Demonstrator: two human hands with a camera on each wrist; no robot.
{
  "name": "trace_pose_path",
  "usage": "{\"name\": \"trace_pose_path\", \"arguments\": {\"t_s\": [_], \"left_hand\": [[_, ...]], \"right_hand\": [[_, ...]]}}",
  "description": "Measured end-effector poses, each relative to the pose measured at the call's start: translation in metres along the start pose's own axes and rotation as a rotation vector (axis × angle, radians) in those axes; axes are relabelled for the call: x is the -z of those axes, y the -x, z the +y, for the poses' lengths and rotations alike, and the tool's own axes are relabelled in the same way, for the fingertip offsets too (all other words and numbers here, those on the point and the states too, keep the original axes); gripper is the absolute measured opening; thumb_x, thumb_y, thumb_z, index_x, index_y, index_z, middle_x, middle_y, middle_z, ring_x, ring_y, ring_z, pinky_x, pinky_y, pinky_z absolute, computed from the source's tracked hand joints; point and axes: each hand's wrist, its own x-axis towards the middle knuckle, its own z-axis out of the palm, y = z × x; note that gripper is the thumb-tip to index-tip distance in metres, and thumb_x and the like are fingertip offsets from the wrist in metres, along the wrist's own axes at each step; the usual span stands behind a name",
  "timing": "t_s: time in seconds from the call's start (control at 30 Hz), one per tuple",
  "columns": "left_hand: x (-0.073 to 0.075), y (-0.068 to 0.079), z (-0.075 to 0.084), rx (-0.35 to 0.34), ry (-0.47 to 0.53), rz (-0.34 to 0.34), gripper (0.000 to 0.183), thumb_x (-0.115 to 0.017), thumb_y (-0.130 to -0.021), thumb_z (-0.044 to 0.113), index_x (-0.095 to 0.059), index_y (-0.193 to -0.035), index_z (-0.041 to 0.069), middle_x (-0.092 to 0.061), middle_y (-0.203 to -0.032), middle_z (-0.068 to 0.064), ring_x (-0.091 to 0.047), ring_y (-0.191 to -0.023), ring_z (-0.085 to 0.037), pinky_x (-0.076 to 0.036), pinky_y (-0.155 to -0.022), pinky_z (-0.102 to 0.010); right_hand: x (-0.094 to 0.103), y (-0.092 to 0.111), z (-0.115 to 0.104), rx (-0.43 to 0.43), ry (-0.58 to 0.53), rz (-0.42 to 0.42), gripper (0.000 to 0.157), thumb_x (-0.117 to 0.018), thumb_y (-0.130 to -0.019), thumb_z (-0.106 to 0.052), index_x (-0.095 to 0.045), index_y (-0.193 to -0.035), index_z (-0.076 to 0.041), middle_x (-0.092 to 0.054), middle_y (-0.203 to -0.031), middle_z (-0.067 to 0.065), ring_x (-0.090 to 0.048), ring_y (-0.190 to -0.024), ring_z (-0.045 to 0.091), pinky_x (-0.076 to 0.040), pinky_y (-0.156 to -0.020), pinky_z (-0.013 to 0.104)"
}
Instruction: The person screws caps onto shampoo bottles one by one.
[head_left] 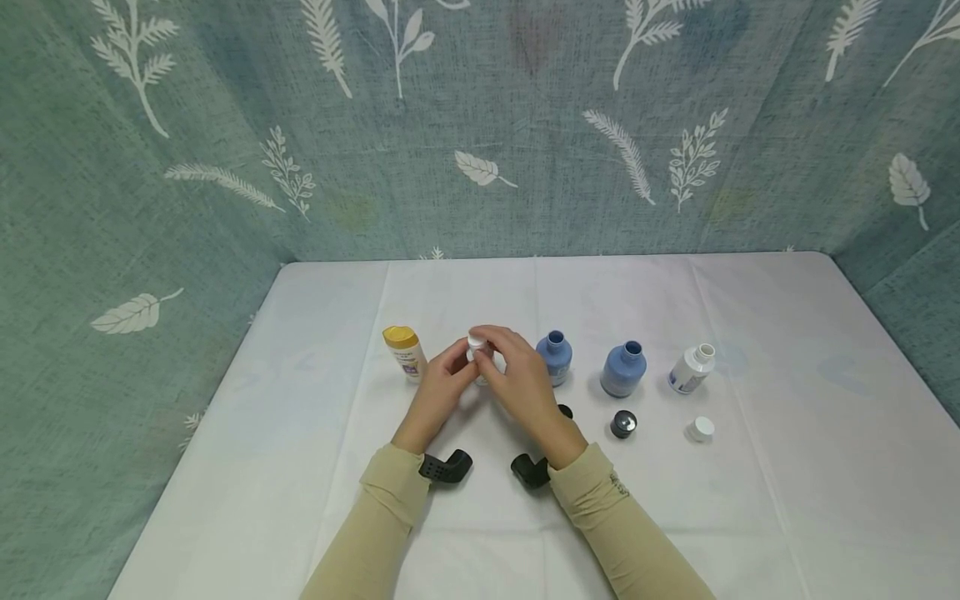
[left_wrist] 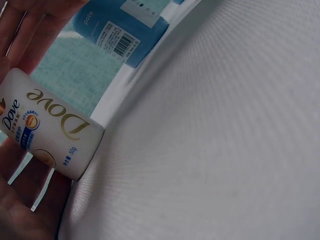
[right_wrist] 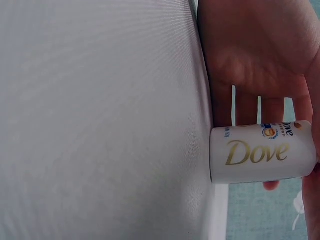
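Observation:
Both hands meet around a small white Dove bottle, which stands upright on the white table. Its lettering also shows on the Dove bottle in the left wrist view. With curled fingers, my left hand holds the bottle near its upper part from the left. From the right, my right hand pinches the white cap on top, index finger over it and thumb in front. In the head view the fingers hide most of the bottle's body.
Left of the hands stands a yellow-capped white bottle. To the right are two uncapped blue bottles and an uncapped white bottle. Before them lie a black cap, another black cap partly behind the wrist, and a white cap.

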Motion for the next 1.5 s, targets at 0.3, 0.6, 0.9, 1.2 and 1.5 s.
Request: {"name": "trace_pose_path", "arguments": {"t_s": [0.3, 0.6, 0.9, 1.2, 1.5], "left_hand": [[0.000, -0.008, -0.026, 0.015, -0.015, 0.021, 0.037, -0.057, -0.087, 0.035, -0.054, -0.122, 0.025, -0.045, -0.131, 0.005, -0.039, -0.120, -0.013, -0.032, -0.098, -0.034], [-0.001, -0.008, -0.029, -0.007, -0.011, 0.034, 0.037, -0.057, -0.085, 0.039, -0.055, -0.121, 0.028, -0.048, -0.127, 0.008, -0.042, -0.118, -0.012, -0.034, -0.097, -0.034], [-0.002, -0.009, -0.030, 0.001, -0.011, 0.044, 0.038, -0.058, -0.084, 0.042, -0.054, -0.120, 0.031, -0.050, -0.124, 0.009, -0.044, -0.116, -0.011, -0.035, -0.096, -0.034], [0.000, -0.006, -0.017, 0.023, 0.010, 0.013, 0.037, -0.057, -0.087, 0.033, -0.054, -0.123, 0.023, -0.047, -0.129, 0.004, -0.041, -0.119, -0.013, -0.033, -0.098, -0.034], [-0.001, 0.001, 0.001, 0.005, -0.019, 0.018, 0.036, -0.056, -0.088, 0.029, -0.054, -0.122, 0.019, -0.052, -0.124, 0.001, -0.043, -0.118, -0.013, -0.034, -0.097, -0.034]], "right_hand": [[-0.001, 0.000, 0.000, -0.023, -0.011, 0.024, 0.023, -0.058, -0.086, -0.012, -0.061, -0.109, -0.012, -0.053, -0.109, 0.000, -0.053, -0.093, 0.008, -0.044, -0.080, 0.020], [-0.001, 0.001, 0.000, -0.037, -0.013, 0.012, 0.025, -0.057, -0.086, -0.011, -0.060, -0.111, -0.012, -0.057, -0.109, -0.003, -0.053, -0.092, 0.007, -0.043, -0.081, 0.023], [-0.002, 0.000, -0.001, -0.070, -0.066, 0.049, 0.023, -0.058, -0.085, -0.009, -0.060, -0.108, -0.009, -0.051, -0.109, 0.001, -0.051, -0.100, 0.008, -0.044, -0.084, 0.020], [-0.001, 0.000, -0.001, -0.046, -0.083, 0.059, 0.023, -0.058, -0.085, -0.007, -0.061, -0.108, -0.008, -0.053, -0.105, 0.002, -0.053, -0.099, 0.011, -0.043, -0.084, 0.019], [-0.002, 0.001, 0.000, -0.048, -0.100, 0.049, 0.027, -0.059, -0.086, -0.013, -0.059, -0.112, -0.006, -0.056, -0.109, 0.002, -0.053, -0.101, 0.008, -0.042, -0.084, 0.017]]}}
